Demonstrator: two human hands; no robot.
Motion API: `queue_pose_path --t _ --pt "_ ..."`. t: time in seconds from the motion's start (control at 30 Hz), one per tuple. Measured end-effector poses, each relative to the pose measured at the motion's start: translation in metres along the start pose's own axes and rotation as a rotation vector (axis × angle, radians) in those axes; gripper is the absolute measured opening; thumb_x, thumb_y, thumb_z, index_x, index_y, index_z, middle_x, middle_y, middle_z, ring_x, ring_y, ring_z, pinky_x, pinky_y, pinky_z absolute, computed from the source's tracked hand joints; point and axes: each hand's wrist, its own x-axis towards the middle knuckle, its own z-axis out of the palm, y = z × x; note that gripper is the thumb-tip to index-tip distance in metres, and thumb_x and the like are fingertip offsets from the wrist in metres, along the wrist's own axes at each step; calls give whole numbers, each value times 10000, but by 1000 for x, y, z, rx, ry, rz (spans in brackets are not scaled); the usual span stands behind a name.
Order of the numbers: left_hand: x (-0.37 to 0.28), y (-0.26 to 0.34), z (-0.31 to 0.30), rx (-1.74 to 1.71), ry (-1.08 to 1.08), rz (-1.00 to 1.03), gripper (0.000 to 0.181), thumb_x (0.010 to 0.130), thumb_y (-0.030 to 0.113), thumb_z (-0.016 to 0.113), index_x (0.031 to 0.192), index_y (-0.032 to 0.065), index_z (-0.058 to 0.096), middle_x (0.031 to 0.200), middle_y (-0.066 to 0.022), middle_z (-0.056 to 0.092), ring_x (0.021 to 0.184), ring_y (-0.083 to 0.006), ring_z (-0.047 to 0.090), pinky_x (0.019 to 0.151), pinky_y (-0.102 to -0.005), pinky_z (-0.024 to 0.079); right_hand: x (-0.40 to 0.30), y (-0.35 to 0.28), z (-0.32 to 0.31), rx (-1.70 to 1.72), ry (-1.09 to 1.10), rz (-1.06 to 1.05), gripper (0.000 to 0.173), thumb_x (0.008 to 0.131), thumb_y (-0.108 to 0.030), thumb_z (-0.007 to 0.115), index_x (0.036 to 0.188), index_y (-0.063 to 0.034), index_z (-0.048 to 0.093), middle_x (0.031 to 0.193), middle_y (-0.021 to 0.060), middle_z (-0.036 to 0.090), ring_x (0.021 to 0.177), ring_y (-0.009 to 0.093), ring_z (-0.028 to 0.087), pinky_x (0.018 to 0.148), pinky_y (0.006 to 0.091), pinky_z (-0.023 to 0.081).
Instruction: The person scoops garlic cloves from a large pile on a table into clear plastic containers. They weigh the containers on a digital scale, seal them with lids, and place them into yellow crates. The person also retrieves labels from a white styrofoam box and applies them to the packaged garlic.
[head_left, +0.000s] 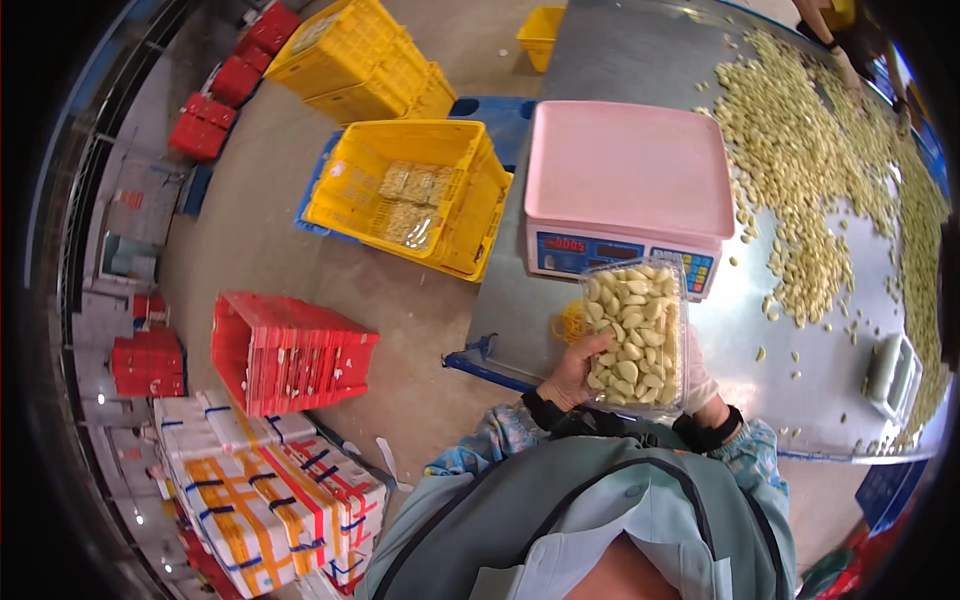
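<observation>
A clear plastic clamshell box (634, 337) full of peeled garlic cloves is held up before my chest. My left hand (574, 375) grips its left side, the thumb lying over the front. At the right side is my right hand (699, 375), partly hidden behind the box; it seems to wear a pale glove. Just beyond the box stands a digital weighing scale (626, 180) with a bare pink pan and a lit display. A bundle of yellow rubber bands (571, 321) lies on the steel table (517, 315) near my left hand.
Loose garlic cloves (795, 165) spread over the table's right side, near a plastic container (894, 379). Another person's arms (832, 52) reach in at top right. To the left stand a yellow crate (352, 195) with packed boxes, red crates (292, 352) and taped foam boxes (262, 495).
</observation>
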Motion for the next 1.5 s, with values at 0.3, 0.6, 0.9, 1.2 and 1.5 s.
queue_pose_path --t 0.3,0.6,0.9,1.2,1.5 --pt "-9 24 -2 4 32 62 659 884 242 573 1449 4 330 1360 -211 519 1203 -329 575 1008 -474 495 19 -50 1 732 79 429 297 1013 -243 502 1042 17 643 850 86 677 791 212 642 864 375 532" --pt "-16 87 60 294 -266 -507 760 850 183 646 1488 3 274 1438 -188 457 1275 -279 519 1063 -396 436 58 -149 47 -602 -201 225 298 989 -293 557 906 -31 674 604 -76 514 457 21 359 424 205 296" --pt "-76 105 33 390 -68 -128 726 920 248 577 1500 -11 227 1444 -179 446 1290 -270 506 1086 -382 405 0 -155 57 -667 -433 48 320 892 -324 722 967 -14 746 835 57 721 595 67 550 537 248 469" --pt "-112 167 -58 203 232 262 522 955 122 531 1433 -5 366 1369 -147 510 1194 -221 567 1005 -357 483 36 -65 162 -1141 -66 -333 229 862 -41 673 1091 -27 674 1031 132 674 903 243 646 769 310 514" --pt "-148 549 -319 747 556 343 448 894 82 650 1303 -29 505 1192 -140 636 1002 -202 665 848 -342 566 29 51 185 -910 845 -15 212 933 -7 590 1139 -41 625 992 76 638 984 163 616 861 326 487"
